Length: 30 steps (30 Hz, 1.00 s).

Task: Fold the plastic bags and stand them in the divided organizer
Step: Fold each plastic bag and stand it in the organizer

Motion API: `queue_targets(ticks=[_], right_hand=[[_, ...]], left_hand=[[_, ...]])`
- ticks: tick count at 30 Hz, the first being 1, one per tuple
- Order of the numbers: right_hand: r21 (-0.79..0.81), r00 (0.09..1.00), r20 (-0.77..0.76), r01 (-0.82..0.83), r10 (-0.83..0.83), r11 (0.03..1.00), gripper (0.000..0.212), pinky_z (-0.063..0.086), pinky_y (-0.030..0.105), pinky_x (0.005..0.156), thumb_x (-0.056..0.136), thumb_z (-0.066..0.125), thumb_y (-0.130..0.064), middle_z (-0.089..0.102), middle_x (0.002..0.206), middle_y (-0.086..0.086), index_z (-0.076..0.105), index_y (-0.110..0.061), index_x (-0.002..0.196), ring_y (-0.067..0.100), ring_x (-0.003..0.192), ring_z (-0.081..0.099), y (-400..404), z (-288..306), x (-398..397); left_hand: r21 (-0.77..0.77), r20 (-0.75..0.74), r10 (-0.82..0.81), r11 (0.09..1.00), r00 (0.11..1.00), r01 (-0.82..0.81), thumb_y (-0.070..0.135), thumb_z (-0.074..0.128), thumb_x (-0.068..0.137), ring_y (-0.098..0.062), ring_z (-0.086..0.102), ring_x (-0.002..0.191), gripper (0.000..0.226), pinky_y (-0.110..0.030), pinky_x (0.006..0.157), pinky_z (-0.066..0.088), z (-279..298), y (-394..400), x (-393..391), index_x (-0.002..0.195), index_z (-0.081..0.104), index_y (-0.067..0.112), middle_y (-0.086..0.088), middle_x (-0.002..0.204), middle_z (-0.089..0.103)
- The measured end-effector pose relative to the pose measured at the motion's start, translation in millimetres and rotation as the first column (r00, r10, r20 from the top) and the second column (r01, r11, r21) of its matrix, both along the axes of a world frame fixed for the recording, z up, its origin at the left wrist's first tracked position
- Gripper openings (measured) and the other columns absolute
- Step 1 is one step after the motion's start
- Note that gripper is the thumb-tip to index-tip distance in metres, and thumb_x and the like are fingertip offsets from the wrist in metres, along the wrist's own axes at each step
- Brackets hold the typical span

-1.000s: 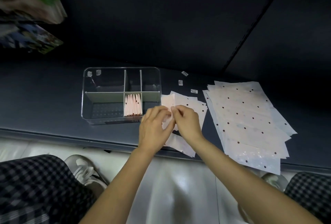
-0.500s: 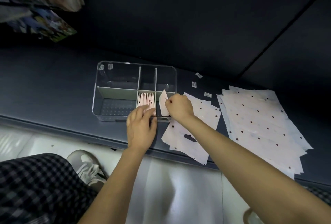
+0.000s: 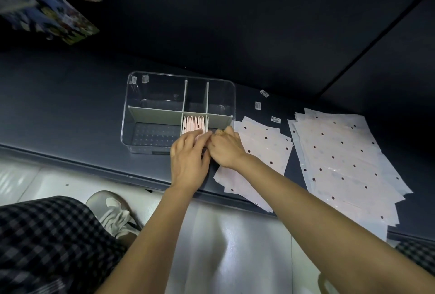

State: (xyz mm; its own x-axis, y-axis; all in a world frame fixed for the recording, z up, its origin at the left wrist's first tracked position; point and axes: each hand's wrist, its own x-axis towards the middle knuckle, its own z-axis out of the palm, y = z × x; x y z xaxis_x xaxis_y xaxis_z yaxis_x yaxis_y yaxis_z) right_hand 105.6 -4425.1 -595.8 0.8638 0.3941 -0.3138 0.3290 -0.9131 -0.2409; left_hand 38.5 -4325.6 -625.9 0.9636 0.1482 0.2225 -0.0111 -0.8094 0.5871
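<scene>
Near ends of pink folded plastic bags [image 3: 194, 124] in clear divided organizer [image 3: 131, 96] hidden behind both hands. Fingertips of left hand [image 3: 188, 159] and right hand [image 3: 226, 150] overlapping, grasp unreadable. Blurred colourful packages [image 3: 47, 18] cut off at top-left edge. Small white labels [image 3: 276, 119] unreadable.

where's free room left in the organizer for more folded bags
Free: the near-left compartment and the three back ones of the organizer. Crowded: the near-middle slot, packed with folded bags, where the left hand and right hand meet.

Folded bags [image 3: 194, 125] in organizer [image 3: 150, 77] front-middle compartment; flat bags [image 3: 341, 152] right of organizer.
</scene>
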Motion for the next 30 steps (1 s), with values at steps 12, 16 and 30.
queue_targets(ticks=[12,16,30], right_hand=[[0.205,0.989,0.144,-0.021,-0.009,0.979,0.042,0.035,0.022,0.093,0.089,0.061,-0.038,0.055,0.122,-0.002,0.057,-0.018,0.126,0.017,0.117,0.046,-138.5,-12.3,-79.6],[0.044,0.986,0.128,-0.116,0.110,0.992,0.051,0.050,0.033,0.091,0.073,0.078,-0.034,0.059,0.125,0.003,0.063,-0.013,0.117,0.021,0.116,0.056,-178.4,-34.8,-118.5],[0.389,0.990,-0.059,0.139,-0.126,0.911,0.012,0.046,0.027,0.074,0.098,0.046,-0.021,0.064,0.090,-0.009,0.057,-0.017,0.099,0.009,0.081,0.057,-212.4,-18.6,-114.2]], left_hand=[[0.209,-0.136,-0.027,0.976,0.990,0.055,0.027,0.054,0.094,-0.031,0.029,0.134,0.042,-0.046,0.109,0.021,-4.7,4.2,5.8,0.136,0.050,0.021,-0.009,0.144,0.042],[0.230,-0.159,-0.018,0.972,0.987,0.055,0.027,0.055,0.093,-0.033,0.027,0.135,0.044,-0.049,0.108,0.022,-3.5,1.4,7.6,0.136,0.049,0.021,-0.011,0.145,0.040],[0.142,-0.066,-0.076,0.986,0.995,0.085,0.019,0.057,0.092,-0.034,0.032,0.133,0.037,-0.051,0.110,0.025,18.7,-27.8,11.0,0.129,0.056,0.015,-0.012,0.140,0.044]])
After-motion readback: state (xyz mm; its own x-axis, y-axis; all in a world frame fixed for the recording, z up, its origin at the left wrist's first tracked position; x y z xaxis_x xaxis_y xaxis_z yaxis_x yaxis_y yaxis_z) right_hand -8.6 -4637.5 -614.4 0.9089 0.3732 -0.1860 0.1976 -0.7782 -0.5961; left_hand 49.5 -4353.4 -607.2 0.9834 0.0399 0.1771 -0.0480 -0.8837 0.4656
